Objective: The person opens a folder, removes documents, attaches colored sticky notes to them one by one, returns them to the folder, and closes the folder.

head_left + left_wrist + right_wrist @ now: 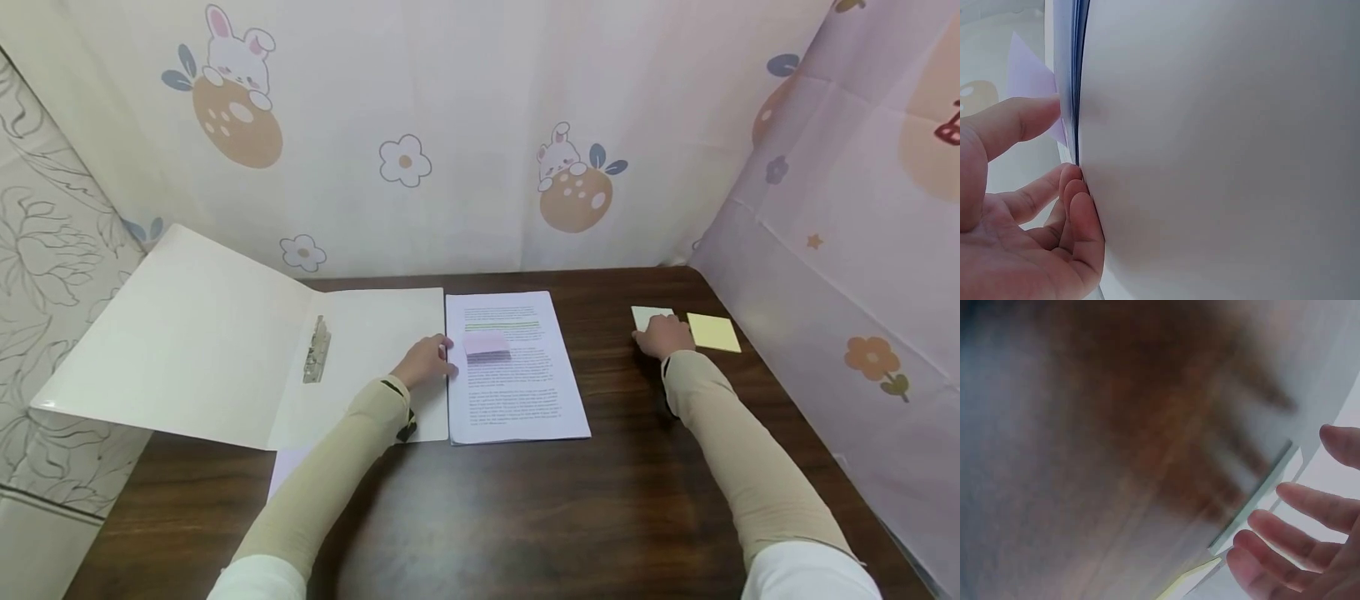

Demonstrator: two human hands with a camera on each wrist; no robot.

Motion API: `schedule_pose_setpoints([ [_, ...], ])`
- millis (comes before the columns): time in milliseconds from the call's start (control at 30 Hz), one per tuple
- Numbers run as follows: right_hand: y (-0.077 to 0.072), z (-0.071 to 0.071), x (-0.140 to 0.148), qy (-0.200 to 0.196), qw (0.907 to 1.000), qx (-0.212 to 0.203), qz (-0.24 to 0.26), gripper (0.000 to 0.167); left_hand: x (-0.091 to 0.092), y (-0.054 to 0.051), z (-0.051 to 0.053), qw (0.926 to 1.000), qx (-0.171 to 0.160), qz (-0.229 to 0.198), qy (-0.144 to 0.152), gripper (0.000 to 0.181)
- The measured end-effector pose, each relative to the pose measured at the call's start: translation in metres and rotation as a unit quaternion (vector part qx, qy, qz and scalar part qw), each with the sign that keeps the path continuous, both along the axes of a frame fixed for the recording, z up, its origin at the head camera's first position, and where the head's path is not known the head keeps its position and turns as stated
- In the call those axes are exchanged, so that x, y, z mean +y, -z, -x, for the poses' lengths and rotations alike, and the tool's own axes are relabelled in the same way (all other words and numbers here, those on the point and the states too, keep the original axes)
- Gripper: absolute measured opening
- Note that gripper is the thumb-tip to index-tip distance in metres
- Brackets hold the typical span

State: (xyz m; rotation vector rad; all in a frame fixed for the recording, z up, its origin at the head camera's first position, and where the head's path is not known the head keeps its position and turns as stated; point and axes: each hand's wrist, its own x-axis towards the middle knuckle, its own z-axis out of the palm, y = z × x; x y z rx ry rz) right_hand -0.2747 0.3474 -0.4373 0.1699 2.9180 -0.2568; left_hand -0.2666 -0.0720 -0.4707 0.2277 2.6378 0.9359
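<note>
My left hand (422, 363) is at the left edge of a stack of printed sheets (517, 400). In the left wrist view its thumb (1038, 115) touches the stack near the edge, and the loosely bent fingers rest along the side. A pink sticky note (486, 342) stands partly raised on the top sheet, below green highlighted lines. Over at the right, my right hand (665, 336) is above a pale green sticky-note pad (647, 316), partly covering it. The right wrist view has its spread fingers close to the pad (1257, 500); contact is hard to tell.
An open white folder (375, 317) with a metal clip (317, 350) lies on the left, its cover (180, 342) tilted up. Beside the right hand lies a yellow sticky-note pad (714, 332). A pale purple sheet (288, 467) shows under the folder. Patterned curtains border the brown table (525, 517).
</note>
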Motion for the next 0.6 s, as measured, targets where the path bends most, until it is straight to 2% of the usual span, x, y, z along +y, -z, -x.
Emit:
schedule_pose_setpoints([
  [100,0.0,0.001,-0.002,0.024,0.9996,-0.011,0.007,0.05,-0.001,0.001,0.0,1.0,0.0,-0.002,0.0,0.053],
  [233,0.007,0.0,0.0,0.07,0.9967,-0.032,0.026,0.057,0.0,0.002,-0.001,1.0,-0.006,0.0,0.0,0.053],
  [400,0.015,0.001,0.002,0.1,0.9939,-0.02,0.04,0.062,0.001,0.001,-0.002,1.0,-0.009,0.003,0.0,0.052],
  [600,0.014,0.005,0.002,0.126,0.9906,-0.003,0.053,0.073,0.0,-0.001,-0.001,1.0,0.0,0.002,-0.004,0.052],
])
